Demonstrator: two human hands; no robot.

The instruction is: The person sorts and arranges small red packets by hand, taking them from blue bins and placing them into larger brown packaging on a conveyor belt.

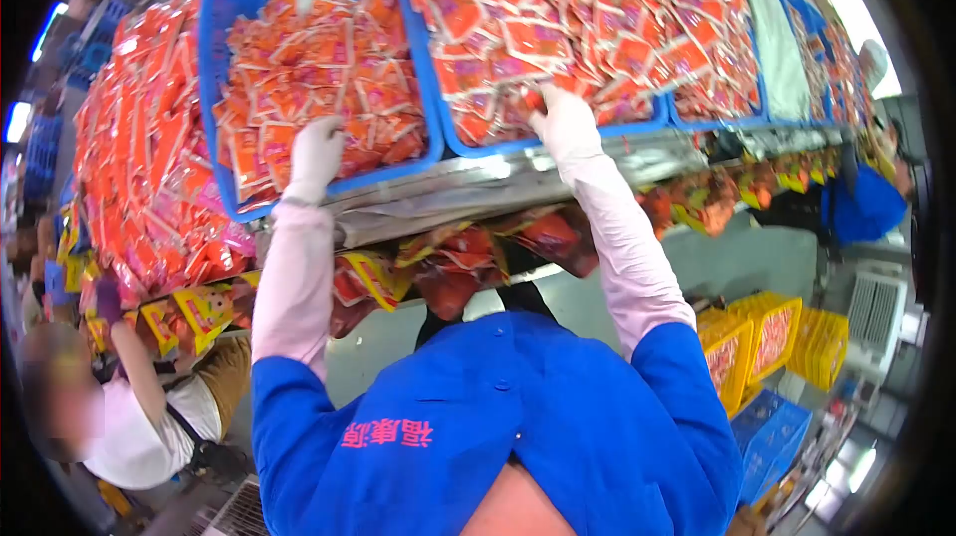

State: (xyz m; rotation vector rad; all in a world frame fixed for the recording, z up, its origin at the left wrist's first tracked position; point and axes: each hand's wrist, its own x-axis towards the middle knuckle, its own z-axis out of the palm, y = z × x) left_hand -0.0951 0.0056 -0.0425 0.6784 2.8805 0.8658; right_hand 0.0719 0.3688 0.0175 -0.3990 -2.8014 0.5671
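Observation:
My left hand (317, 158), in a white glove, is at the near edge of a blue crate (222, 78) full of small red-and-white packets (329, 68). Its fingers are curled, and whatever they hold is hidden. My right hand (568, 126), also gloved in white, reaches over the near rim of a second blue crate (423, 58). Thumb and forefinger close on a red packet (531, 98) at the edge of a higher heap of packets (597, 28).
Left of the crates lies a big pile of long red packs (149, 138). Red-and-yellow bags (448, 262) hang along the table's front edge. A person in a white shirt (149, 436) is at the left. Yellow crates (772, 337) and a blue crate (772, 436) stand at the right.

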